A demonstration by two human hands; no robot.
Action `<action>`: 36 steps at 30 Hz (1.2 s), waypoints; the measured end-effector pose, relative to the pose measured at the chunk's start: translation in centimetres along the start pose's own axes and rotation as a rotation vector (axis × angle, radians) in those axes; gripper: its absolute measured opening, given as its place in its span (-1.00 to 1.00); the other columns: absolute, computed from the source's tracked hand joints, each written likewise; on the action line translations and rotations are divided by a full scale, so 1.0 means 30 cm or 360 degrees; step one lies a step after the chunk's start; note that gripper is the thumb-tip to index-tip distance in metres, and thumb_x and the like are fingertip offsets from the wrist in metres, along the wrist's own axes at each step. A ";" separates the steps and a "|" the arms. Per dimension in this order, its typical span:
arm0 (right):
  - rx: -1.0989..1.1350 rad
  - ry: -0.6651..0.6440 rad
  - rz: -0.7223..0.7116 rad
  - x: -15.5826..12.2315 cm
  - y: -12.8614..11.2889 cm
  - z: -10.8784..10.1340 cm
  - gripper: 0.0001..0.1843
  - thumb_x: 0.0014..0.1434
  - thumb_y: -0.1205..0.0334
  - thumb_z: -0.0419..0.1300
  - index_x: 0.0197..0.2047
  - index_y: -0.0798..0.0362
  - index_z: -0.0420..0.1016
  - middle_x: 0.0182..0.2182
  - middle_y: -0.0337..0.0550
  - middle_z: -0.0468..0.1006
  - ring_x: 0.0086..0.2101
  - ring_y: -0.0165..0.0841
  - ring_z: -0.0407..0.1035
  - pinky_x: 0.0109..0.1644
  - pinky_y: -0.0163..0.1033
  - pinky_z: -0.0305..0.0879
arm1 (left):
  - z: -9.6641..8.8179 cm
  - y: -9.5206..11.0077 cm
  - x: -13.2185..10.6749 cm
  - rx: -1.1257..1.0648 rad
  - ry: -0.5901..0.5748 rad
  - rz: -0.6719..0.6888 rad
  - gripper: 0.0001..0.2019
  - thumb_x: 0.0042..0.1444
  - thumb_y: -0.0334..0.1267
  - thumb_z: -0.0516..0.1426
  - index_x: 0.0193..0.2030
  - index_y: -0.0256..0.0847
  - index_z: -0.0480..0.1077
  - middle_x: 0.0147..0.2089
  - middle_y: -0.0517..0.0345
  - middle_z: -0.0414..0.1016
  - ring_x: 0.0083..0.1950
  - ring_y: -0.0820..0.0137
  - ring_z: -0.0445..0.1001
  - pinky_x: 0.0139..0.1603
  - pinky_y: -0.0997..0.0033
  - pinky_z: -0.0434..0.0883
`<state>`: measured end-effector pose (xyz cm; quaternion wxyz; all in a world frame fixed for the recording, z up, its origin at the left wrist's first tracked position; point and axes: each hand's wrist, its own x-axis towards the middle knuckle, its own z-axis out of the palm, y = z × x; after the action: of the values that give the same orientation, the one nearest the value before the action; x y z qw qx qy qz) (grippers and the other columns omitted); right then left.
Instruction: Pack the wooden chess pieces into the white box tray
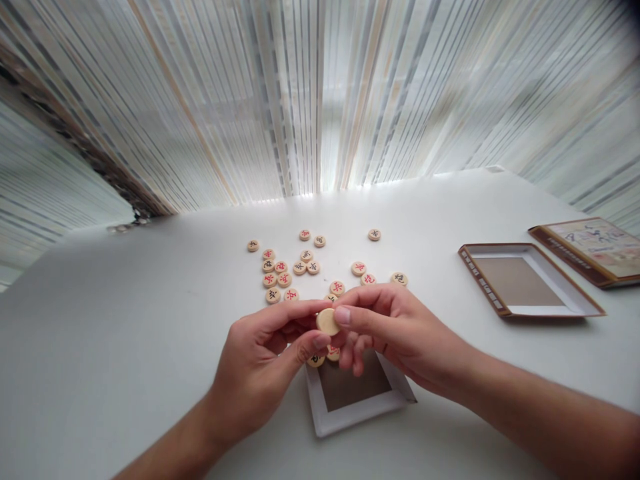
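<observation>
A round wooden xiangqi piece (327, 322), its blank side toward me, is held up between my two hands. My left hand (265, 360) pinches it from the left, thumb below and index finger above. From the right, my right hand (390, 327) grips its edge with thumb and fingers. Beneath the hands stands a shallow open box tray (345, 421) with a white rim and brown bottom. In its far left part lie a black-marked piece (316, 360) and a red-marked piece (333, 353), partly covered by my fingers.
Several red- and black-marked pieces (284, 279) are scattered on the white table (150, 333) beyond my hands. To the right lie an open box part (530, 280) and a printed box (595, 247). A striped curtain (320, 100) hangs along the far edge.
</observation>
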<state>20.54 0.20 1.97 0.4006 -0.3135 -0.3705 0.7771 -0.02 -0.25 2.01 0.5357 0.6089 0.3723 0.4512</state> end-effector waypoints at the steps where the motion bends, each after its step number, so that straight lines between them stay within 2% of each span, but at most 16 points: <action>1: 0.0009 -0.0006 0.0002 -0.001 -0.002 0.002 -0.70 0.10 0.10 0.61 -0.31 0.16 0.72 -0.48 -0.13 0.70 -0.49 -0.45 0.58 -0.41 -0.46 0.55 | 0.001 0.001 0.003 -0.0025 0.0013 -0.0007 -0.72 0.21 -0.46 0.40 0.01 -0.05 0.74 -0.19 0.19 0.80 -0.27 0.46 0.75 -0.19 0.67 0.68; 9: 0.0047 -0.0030 0.0016 0.000 -0.005 0.004 -0.69 0.01 0.25 0.65 -0.21 0.16 0.75 -0.47 -0.13 0.71 -0.47 -0.44 0.58 -0.39 -0.46 0.54 | 0.006 0.008 0.008 -0.0195 0.0003 -0.0065 -0.73 0.20 -0.49 0.40 -0.01 -0.10 0.74 -0.31 0.19 0.79 -0.36 0.43 0.76 -0.25 0.65 0.69; 14: 0.0076 -0.0016 0.0047 0.003 0.001 0.003 -0.65 -0.09 0.31 0.69 -0.28 0.16 0.69 -0.49 -0.17 0.71 -0.51 -0.48 0.54 -0.42 -0.47 0.49 | 0.009 0.012 0.001 -0.0212 -0.0028 -0.0099 -0.72 0.20 -0.49 0.40 0.00 -0.10 0.74 -0.30 0.19 0.79 -0.35 0.39 0.77 -0.25 0.59 0.72; 20: -0.0027 0.0051 0.0081 -0.002 0.000 0.006 -0.61 -0.11 0.22 0.70 -0.35 0.15 0.62 -0.53 -0.21 0.67 -0.58 -0.52 0.44 -0.49 -0.49 0.39 | 0.014 0.016 -0.001 0.0061 -0.0048 0.0058 -0.67 0.19 -0.55 0.38 0.00 -0.06 0.74 -0.25 0.23 0.79 -0.28 0.45 0.77 -0.21 0.70 0.67; 23: -0.0073 0.0050 0.0058 -0.005 -0.004 0.008 -0.60 -0.08 0.15 0.69 -0.39 0.14 0.60 -0.59 -0.27 0.60 -0.60 -0.52 0.41 -0.50 -0.47 0.35 | 0.013 0.013 -0.003 0.0154 -0.0051 0.0126 -0.67 0.19 -0.55 0.37 0.00 -0.07 0.74 -0.23 0.21 0.79 -0.28 0.45 0.77 -0.20 0.68 0.68; 27: -0.0111 0.0048 0.0052 -0.006 -0.010 0.011 -0.59 -0.07 0.09 0.68 -0.39 0.14 0.61 -0.58 -0.25 0.61 -0.58 -0.51 0.41 -0.46 -0.43 0.36 | 0.009 0.008 -0.010 0.0211 -0.0082 0.0127 -0.69 0.24 -0.48 0.37 0.06 -0.07 0.72 -0.19 0.16 0.80 -0.27 0.40 0.78 -0.18 0.60 0.70; 33: -0.0100 0.0092 0.0087 -0.005 0.004 0.013 -0.53 -0.15 0.08 0.71 -0.42 0.12 0.56 -0.59 -0.28 0.59 -0.60 -0.51 0.40 -0.51 -0.42 0.35 | 0.001 0.005 -0.014 0.0337 -0.0079 0.0226 -0.68 0.23 -0.50 0.37 0.04 -0.05 0.73 -0.17 0.17 0.80 -0.27 0.44 0.77 -0.18 0.65 0.68; 36: -0.0096 0.0096 0.0070 -0.004 0.009 0.013 -0.53 -0.11 0.08 0.70 -0.45 0.12 0.52 -0.61 -0.28 0.58 -0.63 -0.52 0.39 -0.54 -0.46 0.32 | 0.000 0.004 -0.012 0.0338 -0.0130 0.0211 -0.66 0.25 -0.51 0.35 0.07 -0.04 0.72 -0.17 0.16 0.79 -0.27 0.42 0.76 -0.19 0.61 0.69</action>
<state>20.20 -0.15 1.97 0.3847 -0.3568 -0.3747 0.7645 -0.13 -0.59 2.08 0.4519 0.7033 0.3548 0.4186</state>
